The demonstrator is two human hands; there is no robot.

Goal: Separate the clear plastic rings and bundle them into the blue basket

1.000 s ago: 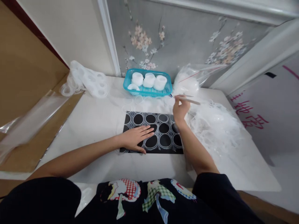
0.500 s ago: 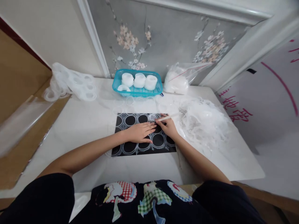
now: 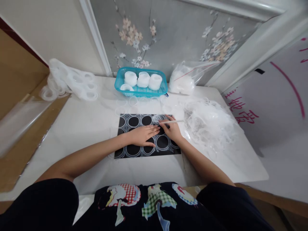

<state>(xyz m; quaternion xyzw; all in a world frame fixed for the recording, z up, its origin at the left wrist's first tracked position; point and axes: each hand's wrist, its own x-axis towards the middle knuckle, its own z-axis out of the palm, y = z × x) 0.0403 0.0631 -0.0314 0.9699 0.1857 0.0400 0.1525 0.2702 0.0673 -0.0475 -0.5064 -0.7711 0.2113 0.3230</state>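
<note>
A black sheet (image 3: 161, 142) with rows of pale ring outlines lies on the white table. My left hand (image 3: 143, 135) rests flat on it, fingers stretched to the right and holding nothing. At the sheet's upper right, my right hand (image 3: 171, 127) grips a thin white stick (image 3: 176, 121), which points left and lies almost level. The stick's left end is beside a clear round piece (image 3: 157, 119) near the top edge of the sheet. My left fingertips are close to my right fingers.
A blue basket (image 3: 142, 94) with white ring stacks stands at the back, beside a clear bag (image 3: 182, 84) of white pieces. Tangled clear scraps (image 3: 209, 123) cover the right side. Perforated white sheets (image 3: 74, 80) lie at the back left. Loose clear rings lie before the basket.
The stick has tipped to a more level angle in my right hand. My left hand has stayed on the sheet. The whole view has shifted slightly.
</note>
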